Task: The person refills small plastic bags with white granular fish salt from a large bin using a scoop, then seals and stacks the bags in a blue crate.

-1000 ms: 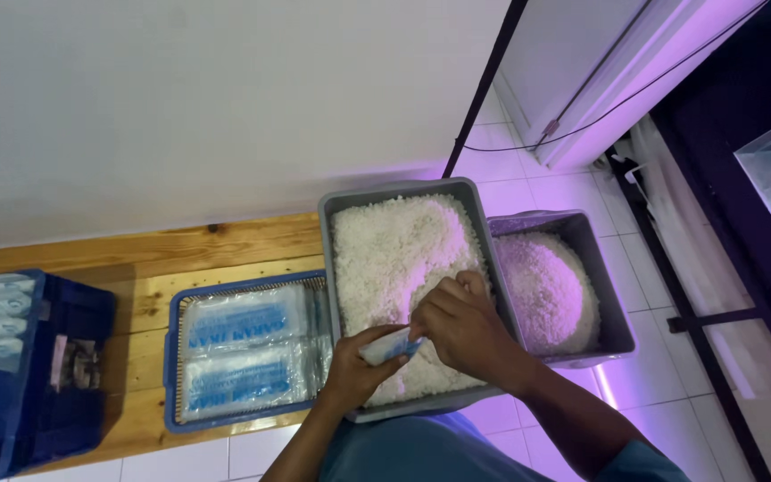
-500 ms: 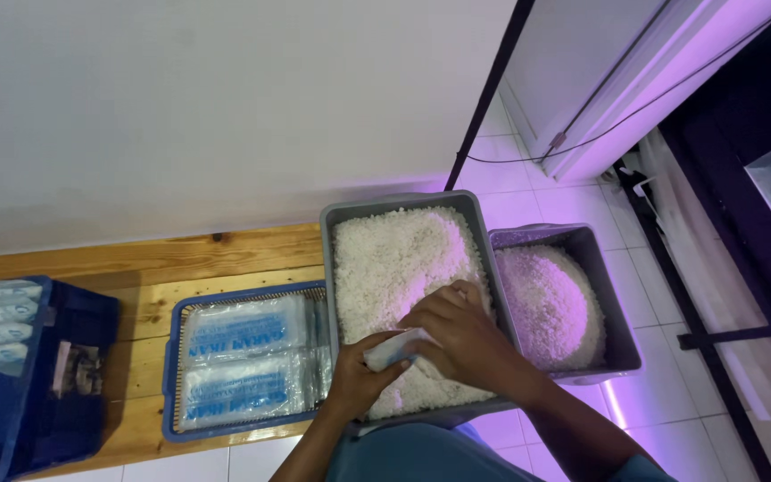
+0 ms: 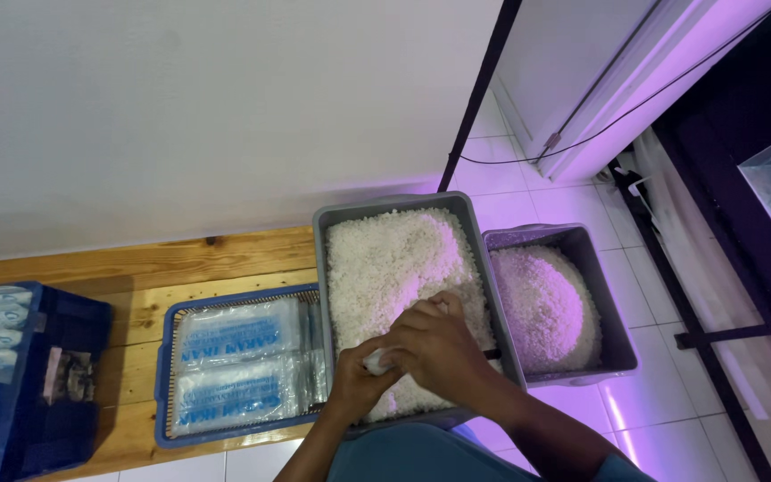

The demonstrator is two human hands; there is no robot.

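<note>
Now both hands have drifted nearer: left hand (image 3: 356, 386) and right hand (image 3: 436, 350) pinch a small white bag (image 3: 377, 361) together over the grey tub (image 3: 403, 415) of white grains (image 3: 394, 259). Smaller tub (image 3: 613, 344) right, blue tray (image 3: 168, 375) of packets left.

Open above tub (image 3: 321, 268), wall behind

Wooden bench (image 3: 136, 268) at lower left carries blue tray (image 3: 167, 375), dark blue crate (image 3: 73, 357); grey bins (image 3: 403, 203) (image 3: 573, 236) on tiled floor (image 3: 653, 411).
</note>
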